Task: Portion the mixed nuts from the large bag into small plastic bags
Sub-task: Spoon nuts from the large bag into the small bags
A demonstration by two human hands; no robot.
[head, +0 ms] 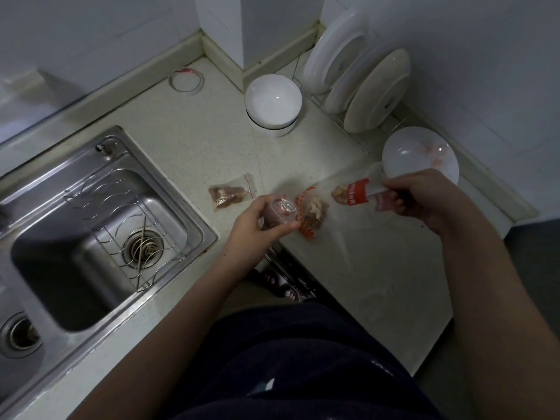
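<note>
My right hand (424, 199) grips the large clear bag (348, 192) by its red-labelled end, and the bag lies tilted over the counter with mixed nuts showing inside it. My left hand (260, 221) holds a small plastic bag (280, 209) at the large bag's red-edged mouth (306, 213), where nuts are bunched. A filled small bag of nuts (231, 191) with a red zip strip lies flat on the counter, to the left of both hands.
A steel sink (100, 225) with a wire rack lies to the left. Stacked white bowls (273, 103) stand at the back, plates stand upright in a dish rack (360, 77), and a white bowl (419, 156) sits behind my right hand. A tape roll (186, 81) lies near the wall.
</note>
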